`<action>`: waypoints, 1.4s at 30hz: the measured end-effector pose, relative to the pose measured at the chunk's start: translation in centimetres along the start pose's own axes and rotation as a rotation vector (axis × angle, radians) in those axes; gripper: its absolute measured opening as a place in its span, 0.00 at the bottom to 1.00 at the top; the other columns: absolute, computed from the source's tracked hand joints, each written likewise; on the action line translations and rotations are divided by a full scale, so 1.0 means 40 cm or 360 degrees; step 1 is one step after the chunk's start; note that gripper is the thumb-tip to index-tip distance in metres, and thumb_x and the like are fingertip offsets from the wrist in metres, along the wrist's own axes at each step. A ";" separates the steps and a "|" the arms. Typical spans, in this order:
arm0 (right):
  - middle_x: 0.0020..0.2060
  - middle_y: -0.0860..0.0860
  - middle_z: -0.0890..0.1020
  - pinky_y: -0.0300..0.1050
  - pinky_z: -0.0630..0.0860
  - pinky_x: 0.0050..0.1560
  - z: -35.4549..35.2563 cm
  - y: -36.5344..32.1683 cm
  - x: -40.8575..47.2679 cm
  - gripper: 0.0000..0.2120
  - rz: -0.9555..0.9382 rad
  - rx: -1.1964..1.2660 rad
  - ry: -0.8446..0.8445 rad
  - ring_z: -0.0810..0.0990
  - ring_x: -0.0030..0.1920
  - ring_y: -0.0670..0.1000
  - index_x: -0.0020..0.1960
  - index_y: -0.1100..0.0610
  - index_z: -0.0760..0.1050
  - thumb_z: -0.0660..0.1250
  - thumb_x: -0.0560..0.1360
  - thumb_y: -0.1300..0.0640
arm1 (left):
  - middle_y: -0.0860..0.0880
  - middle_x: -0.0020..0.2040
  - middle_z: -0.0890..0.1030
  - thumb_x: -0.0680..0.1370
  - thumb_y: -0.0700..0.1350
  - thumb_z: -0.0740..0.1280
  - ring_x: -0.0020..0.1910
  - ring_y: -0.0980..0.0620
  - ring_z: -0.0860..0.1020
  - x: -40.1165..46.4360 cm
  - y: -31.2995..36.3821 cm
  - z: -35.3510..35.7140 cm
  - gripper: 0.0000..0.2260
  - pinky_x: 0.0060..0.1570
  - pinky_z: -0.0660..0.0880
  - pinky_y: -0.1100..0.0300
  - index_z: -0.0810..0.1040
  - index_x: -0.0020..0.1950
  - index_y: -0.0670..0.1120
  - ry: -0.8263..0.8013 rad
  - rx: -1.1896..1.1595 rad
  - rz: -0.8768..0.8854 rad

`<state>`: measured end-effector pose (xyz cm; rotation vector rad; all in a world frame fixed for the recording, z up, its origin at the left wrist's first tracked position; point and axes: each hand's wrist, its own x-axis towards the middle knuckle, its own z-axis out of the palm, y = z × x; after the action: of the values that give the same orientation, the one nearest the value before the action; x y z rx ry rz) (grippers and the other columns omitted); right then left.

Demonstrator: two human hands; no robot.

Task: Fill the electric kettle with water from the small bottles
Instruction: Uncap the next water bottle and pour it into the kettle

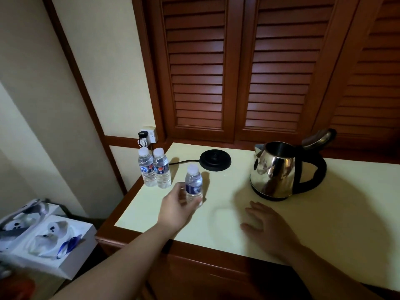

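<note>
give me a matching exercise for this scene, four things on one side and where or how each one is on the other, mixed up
Things:
1. kettle
2. black base
3. bottle in the left hand
4. right hand

States:
a. fingers spread, holding nothing, over the tabletop
b. lid flipped open, standing off its base
c. white cap on, upright on the tabletop
d. cord attached, nothing on it

Pairs: 1-b, 2-d, 3-c, 4-a
</note>
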<state>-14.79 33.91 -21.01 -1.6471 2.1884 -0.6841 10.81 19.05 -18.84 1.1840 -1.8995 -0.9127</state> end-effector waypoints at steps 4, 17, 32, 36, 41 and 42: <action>0.71 0.45 0.74 0.47 0.67 0.74 -0.035 -0.019 0.011 0.31 0.0084 0.0160 0.0103 0.71 0.72 0.47 0.74 0.47 0.73 0.74 0.74 0.39 | 0.57 0.47 0.87 0.74 0.51 0.79 0.45 0.60 0.85 -0.001 0.027 0.072 0.16 0.49 0.82 0.60 0.79 0.59 0.55 -0.0185 -0.0114 0.0091; 0.38 0.47 0.77 0.53 0.77 0.42 -0.197 -0.234 0.119 0.23 -0.0238 -0.0009 0.0330 0.76 0.39 0.48 0.45 0.51 0.77 0.67 0.68 0.31 | 0.47 0.43 0.84 0.70 0.48 0.83 0.39 0.55 0.82 0.018 0.103 0.182 0.16 0.37 0.76 0.65 0.80 0.51 0.58 -0.0400 -0.0299 0.0246; 0.49 0.40 0.76 0.36 0.72 0.50 -0.276 -0.248 0.148 0.15 -0.0493 -0.0068 -0.0175 0.77 0.50 0.41 0.66 0.49 0.80 0.71 0.80 0.51 | 0.49 0.46 0.85 0.71 0.57 0.79 0.44 0.48 0.83 0.049 0.079 0.174 0.17 0.47 0.79 0.49 0.73 0.52 0.63 -0.0566 -0.0123 0.0280; 0.59 0.36 0.78 0.37 0.75 0.57 -0.290 -0.241 0.144 0.19 -0.0436 0.0052 -0.0248 0.77 0.59 0.39 0.69 0.40 0.75 0.70 0.80 0.49 | 0.52 0.46 0.85 0.72 0.57 0.79 0.44 0.49 0.83 0.051 0.079 0.170 0.16 0.47 0.79 0.51 0.74 0.52 0.65 -0.0587 -0.0152 0.0273; 0.44 0.46 0.78 0.46 0.76 0.41 -0.271 -0.251 0.146 0.23 -0.0232 -0.0197 -0.0005 0.78 0.43 0.47 0.53 0.50 0.77 0.75 0.70 0.34 | 0.50 0.47 0.85 0.71 0.56 0.79 0.46 0.46 0.82 0.048 0.081 0.170 0.17 0.48 0.79 0.49 0.75 0.53 0.63 -0.0573 -0.0186 0.0290; 0.41 0.48 0.79 0.47 0.75 0.40 -0.266 -0.254 0.150 0.21 -0.0237 -0.0218 0.0001 0.78 0.40 0.48 0.49 0.52 0.77 0.75 0.71 0.35 | 0.51 0.47 0.85 0.71 0.56 0.79 0.46 0.46 0.82 0.049 0.080 0.171 0.17 0.48 0.79 0.50 0.75 0.53 0.63 -0.0571 -0.0187 0.0285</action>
<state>-13.82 27.87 -6.36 -1.8938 2.1726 -0.5840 3.04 19.64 -19.16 0.8046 -2.1573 -1.1794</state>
